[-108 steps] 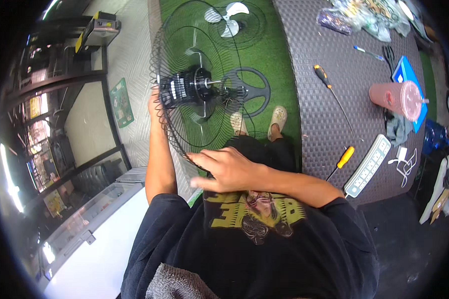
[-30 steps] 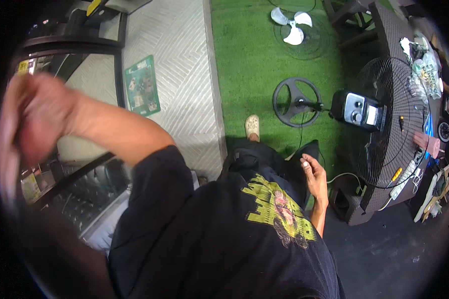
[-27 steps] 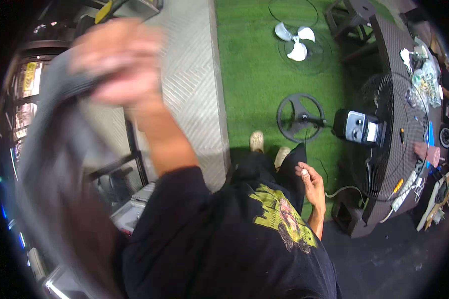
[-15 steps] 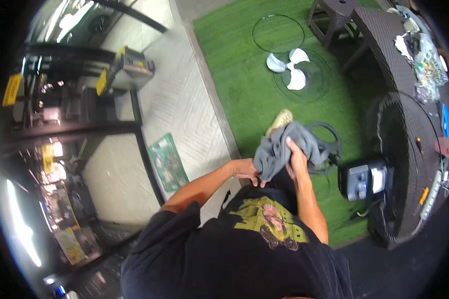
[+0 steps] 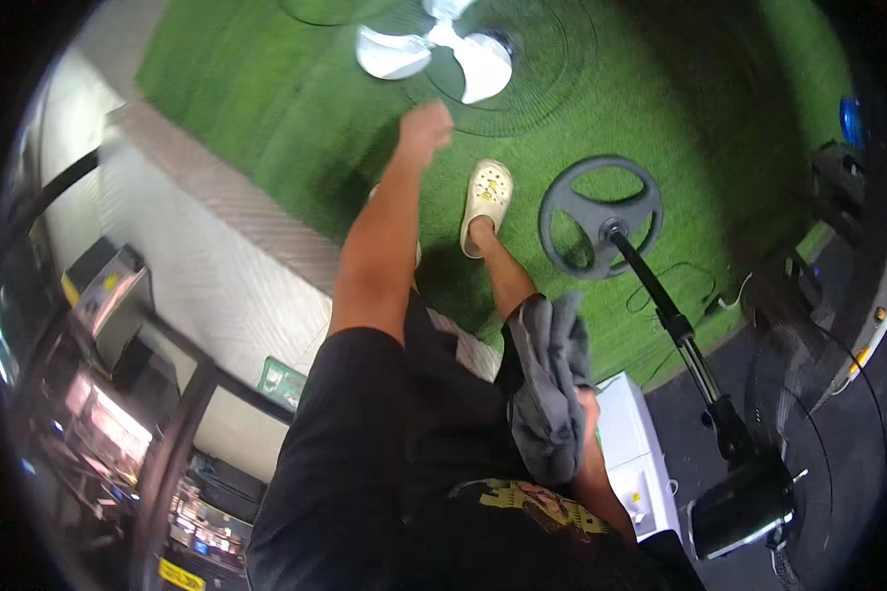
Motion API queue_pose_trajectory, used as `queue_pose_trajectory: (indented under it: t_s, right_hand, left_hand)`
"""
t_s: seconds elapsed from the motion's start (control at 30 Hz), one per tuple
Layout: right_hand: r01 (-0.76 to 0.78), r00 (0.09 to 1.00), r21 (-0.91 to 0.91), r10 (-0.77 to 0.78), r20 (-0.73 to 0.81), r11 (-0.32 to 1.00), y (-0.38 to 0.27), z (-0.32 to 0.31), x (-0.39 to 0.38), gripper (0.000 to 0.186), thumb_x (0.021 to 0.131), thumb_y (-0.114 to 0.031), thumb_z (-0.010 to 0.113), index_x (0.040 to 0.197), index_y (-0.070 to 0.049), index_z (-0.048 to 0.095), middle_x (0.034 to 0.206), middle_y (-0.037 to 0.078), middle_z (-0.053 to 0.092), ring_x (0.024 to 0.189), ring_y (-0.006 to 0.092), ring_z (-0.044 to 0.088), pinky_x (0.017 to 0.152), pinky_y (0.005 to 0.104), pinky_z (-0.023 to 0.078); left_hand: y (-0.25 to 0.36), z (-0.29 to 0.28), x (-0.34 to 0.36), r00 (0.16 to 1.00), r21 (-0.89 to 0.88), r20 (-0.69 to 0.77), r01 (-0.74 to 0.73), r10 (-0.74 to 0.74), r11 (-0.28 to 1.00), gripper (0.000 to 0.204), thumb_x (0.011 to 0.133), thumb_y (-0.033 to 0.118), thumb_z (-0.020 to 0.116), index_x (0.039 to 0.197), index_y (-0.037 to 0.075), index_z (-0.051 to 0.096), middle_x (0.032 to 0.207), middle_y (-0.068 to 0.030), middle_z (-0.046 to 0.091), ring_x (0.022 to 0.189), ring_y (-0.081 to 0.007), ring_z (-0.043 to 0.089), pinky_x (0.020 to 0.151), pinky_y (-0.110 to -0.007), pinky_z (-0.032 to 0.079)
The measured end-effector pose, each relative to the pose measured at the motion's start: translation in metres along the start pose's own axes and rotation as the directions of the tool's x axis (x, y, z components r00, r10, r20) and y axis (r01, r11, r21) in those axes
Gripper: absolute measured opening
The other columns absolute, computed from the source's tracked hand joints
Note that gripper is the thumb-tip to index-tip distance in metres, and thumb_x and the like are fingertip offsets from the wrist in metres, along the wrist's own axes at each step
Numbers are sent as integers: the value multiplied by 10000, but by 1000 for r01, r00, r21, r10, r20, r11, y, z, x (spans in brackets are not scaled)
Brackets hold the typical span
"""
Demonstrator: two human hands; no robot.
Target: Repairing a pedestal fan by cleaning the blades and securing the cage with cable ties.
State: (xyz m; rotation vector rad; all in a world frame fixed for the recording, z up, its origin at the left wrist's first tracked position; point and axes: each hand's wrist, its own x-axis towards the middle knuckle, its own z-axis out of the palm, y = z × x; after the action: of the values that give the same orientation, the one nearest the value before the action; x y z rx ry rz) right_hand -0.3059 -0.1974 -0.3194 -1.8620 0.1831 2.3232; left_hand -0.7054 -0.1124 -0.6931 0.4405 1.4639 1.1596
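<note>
My left hand (image 5: pixel 426 130) stretches forward over the green turf, close to the white three-bladed fan propeller (image 5: pixel 442 37) and its round wire fan guard (image 5: pixel 552 116). Motion blurs its fingers, and nothing can be made out in them. Down at my right side, a bunched grey cloth (image 5: pixel 554 394) hangs from my right hand (image 5: pixel 588 406), whose fingers are mostly hidden by its folds. The cloth lies against my right thigh. The fan's stand, with its round base (image 5: pixel 601 217) and dark pole (image 5: pixel 672 325), lies to the right of my feet.
My cream clog (image 5: pixel 488 202) stands on the green turf (image 5: pixel 266 118). A white box-like unit (image 5: pixel 633 433) is beside my right arm. Dark cables (image 5: pixel 685 281) trail near the stand. At the left, a stone border (image 5: pixel 222 187) edges the turf, beyond it a black-framed glass door (image 5: pixel 182 433).
My left hand has left the cloth and reached forward toward the fan blades. My right hand has brought the cloth down to my right side. The view has turned, and the blades appear closer.
</note>
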Motion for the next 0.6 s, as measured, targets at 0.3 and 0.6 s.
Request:
queue_pose_trajectory:
  t_s: [0.3,0.6]
  right_hand:
    - [-74,961,237,133,-243,969,-5,30,17,566,777,-339,544,1186,51,516,1087,192,603,937,330,603,852,403,474]
    - [-365,858,544,47,511,756,-2,52,41,600,692,-288,527,1153,96,503,1073,240,587,906,359,598,824,423,477]
  left_hand:
    - [-18,4,173,773,-805,-485,-213,-408,554,622,944,388,375,1472,184,116,1522,-107,159,1383,-283,219,1088,-563,193]
    - [114,-11,91,820,-432,-572,-302,1,850,445,937,198,516,1304,-13,379,1308,-131,407,1148,-255,458,876,-471,513]
